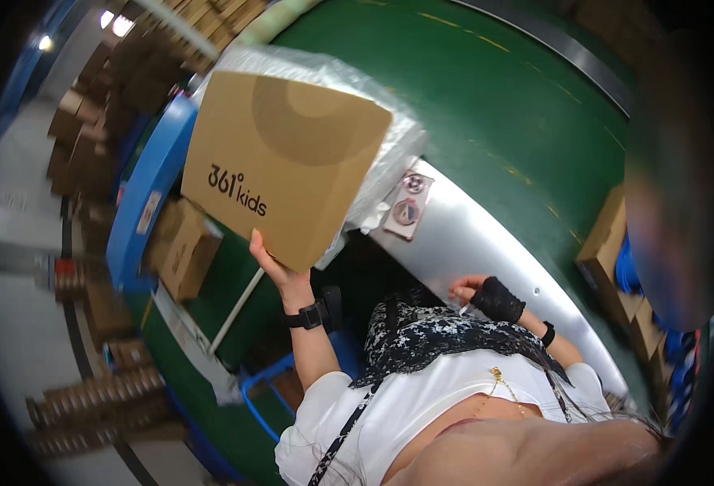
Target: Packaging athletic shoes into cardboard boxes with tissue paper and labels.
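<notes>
Nearest the camera a white top and a black-and-white patterned scarf fill the lower middle of the picture, and both forearms are seen rising from there. The left hand is raised up and to the left, a black wrist strap below it; its fingers are closed on the lower corner of a flat cardboard box, thumb on the near face, the rest hidden behind. The box is held tilted, its broad printed face turned toward the camera and its long axis running from the upper left down to the lower right — so the bulk of it lies above and to the left of the gripping hand. A clear plastic bag is seen behind and around the box's upper and right edges; whether the box is partly inside it cannot be told.

The right hand is kept low and well apart from the box, over the curved silver rim of a green conveyor. It is covered at the wrist by a black wrap, and its fingers are curled together, apparently pinching something small and pale — what it is cannot be told. The left hand alone is on the box; the right is much farther off, below and to the right of it.

More cardboard boxes are seen lower left, beside a blue frame.
</notes>
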Motion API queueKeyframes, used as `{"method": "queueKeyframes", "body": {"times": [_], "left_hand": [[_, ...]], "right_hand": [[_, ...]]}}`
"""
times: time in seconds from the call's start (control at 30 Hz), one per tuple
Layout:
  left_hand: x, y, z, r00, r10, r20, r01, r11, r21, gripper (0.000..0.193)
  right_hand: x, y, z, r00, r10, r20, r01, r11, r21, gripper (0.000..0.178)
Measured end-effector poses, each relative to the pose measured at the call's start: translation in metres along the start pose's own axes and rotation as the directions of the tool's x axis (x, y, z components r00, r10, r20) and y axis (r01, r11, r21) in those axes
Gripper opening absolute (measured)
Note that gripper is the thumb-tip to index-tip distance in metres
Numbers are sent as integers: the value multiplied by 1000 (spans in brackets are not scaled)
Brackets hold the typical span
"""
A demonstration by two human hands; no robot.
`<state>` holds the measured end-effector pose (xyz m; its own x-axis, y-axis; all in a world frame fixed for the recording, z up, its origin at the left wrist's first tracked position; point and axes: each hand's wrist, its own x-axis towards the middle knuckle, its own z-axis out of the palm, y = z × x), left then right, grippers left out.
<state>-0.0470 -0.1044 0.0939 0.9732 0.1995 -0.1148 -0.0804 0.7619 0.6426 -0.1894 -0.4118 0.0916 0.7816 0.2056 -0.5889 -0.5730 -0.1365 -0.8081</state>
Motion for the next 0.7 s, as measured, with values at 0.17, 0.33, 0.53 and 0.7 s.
{"method": "queueKeyframes", "body": {"times": [0.17,0.33,0.53,0.7], "left_hand": [[-23,6,-80,945,129,-300,-123,992,40,57],[-26,0,-149,654,36,-756,-21,999,29,80],[18,13,-267,594,-191,-782,207,975,-81,98],[46,-27,-197,723,-46,-690,165,981,106,67]], "right_hand": [[15,5,4,981,81,177,-57,989,-137,23],[22,-8,2,942,200,270,-149,969,-196,22],[23,-4,6,964,97,249,-62,988,-144,18],[12,21,-9,993,-41,111,48,997,-59,14]]}}
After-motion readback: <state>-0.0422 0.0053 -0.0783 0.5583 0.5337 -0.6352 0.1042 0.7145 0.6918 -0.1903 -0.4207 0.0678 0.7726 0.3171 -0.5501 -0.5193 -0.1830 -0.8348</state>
